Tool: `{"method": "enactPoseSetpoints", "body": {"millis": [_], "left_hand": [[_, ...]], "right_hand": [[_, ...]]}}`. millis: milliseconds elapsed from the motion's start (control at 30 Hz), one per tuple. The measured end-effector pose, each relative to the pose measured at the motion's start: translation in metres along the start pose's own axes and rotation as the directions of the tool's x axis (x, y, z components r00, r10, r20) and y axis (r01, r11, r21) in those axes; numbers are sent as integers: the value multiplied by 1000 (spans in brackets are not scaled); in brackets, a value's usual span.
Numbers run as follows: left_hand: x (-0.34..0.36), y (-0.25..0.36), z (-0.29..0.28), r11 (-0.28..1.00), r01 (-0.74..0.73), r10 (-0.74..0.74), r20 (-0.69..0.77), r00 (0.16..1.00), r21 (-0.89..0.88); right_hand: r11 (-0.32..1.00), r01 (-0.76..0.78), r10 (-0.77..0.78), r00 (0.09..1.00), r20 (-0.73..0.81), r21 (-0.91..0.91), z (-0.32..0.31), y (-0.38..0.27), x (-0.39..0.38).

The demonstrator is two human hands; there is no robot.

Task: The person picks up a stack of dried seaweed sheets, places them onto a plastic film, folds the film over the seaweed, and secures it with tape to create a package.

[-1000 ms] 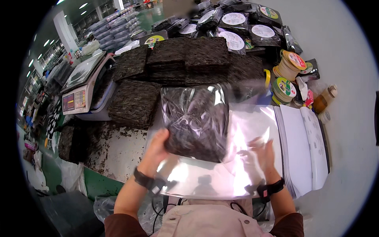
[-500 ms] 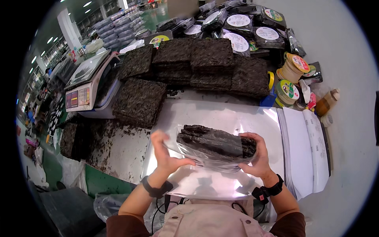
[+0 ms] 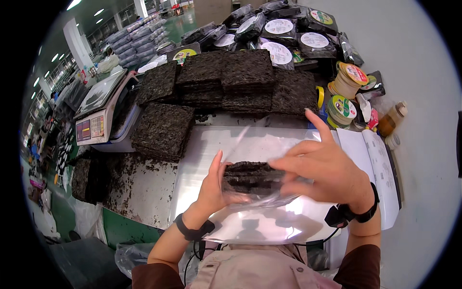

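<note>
A stack of dark dried seaweed sheets sits in a clear plastic bag over the shiny metal sheet. My left hand is closed round its left end, thumb pointing up. At the right end is my right hand, its fingers spread and partly blurred by motion. One right finger points up and away, while others reach over the bag's right side; whether they touch the seaweed is hard to make out.
Tall seaweed stacks line the back, with another stack nearer left beside a weighing scale. Labelled black packs are piled behind. Rolls of round labels, an amber bottle and white paper stand at right.
My right hand has let go of the bag's right end and risen, fingers spreading. My left hand has moved right and closed on the left end. The view has shifted slightly.
</note>
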State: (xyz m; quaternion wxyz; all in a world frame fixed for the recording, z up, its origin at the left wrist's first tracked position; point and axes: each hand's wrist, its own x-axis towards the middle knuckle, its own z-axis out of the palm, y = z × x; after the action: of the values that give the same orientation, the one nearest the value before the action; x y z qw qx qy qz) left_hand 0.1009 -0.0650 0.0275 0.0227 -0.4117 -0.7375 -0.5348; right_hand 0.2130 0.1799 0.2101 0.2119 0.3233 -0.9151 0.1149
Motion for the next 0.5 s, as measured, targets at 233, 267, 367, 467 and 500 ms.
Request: {"method": "enactPoseSetpoints", "body": {"millis": [233,267,367,467,500], "left_hand": [[4,3,-4,957,-180,146,-160,976,-227],[1,0,-9,947,-7,-24,-92,995,-322],[-1,-9,-13,703,264,-334,21,942,-661],[3,-5,1,715,98,-229,-100,968,-692],[4,-2,3,762,69,-185,-113,976,-644]], "right_hand": [[860,-70,404,698,-591,505,38,32,-52],[825,2,412,683,-603,565,50,37,-60],[591,-207,597,762,-251,779,104,16,-72],[498,-332,674,729,-117,801,134,5,-75],[513,-373,685,720,-107,773,137,4,-77]]}}
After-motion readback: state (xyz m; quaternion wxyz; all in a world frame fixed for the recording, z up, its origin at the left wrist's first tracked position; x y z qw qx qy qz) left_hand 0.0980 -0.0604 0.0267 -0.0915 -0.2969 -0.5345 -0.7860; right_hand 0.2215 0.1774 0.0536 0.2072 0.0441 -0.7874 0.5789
